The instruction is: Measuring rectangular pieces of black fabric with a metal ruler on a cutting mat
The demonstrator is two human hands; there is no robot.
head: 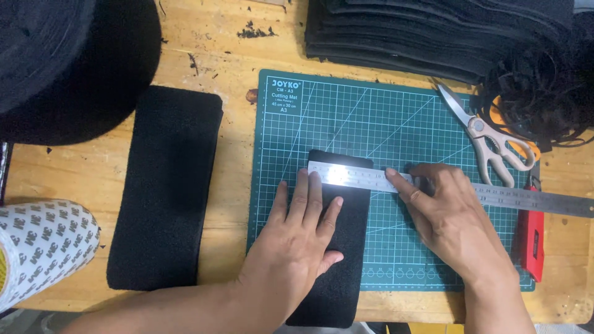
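Note:
A narrow strip of black felt [343, 247] lies lengthwise on a green cutting mat [371, 117]. My left hand [297, 241] rests flat on the strip, fingers spread, pressing it down. A long steel ruler [526, 199] lies across the strip's far end and runs off to the right. My right hand [442, 213] presses on the ruler just right of the strip, index finger stretched along its edge.
A wider black felt piece [167, 185] lies left of the mat on the wooden table [235, 49]. Scissors [489, 136] and a red utility knife [532, 238] sit at the right. A stack of black sheets [433, 34] stands at the back, a black roll [62, 62] far left, a printed tape roll [37, 244] lower left.

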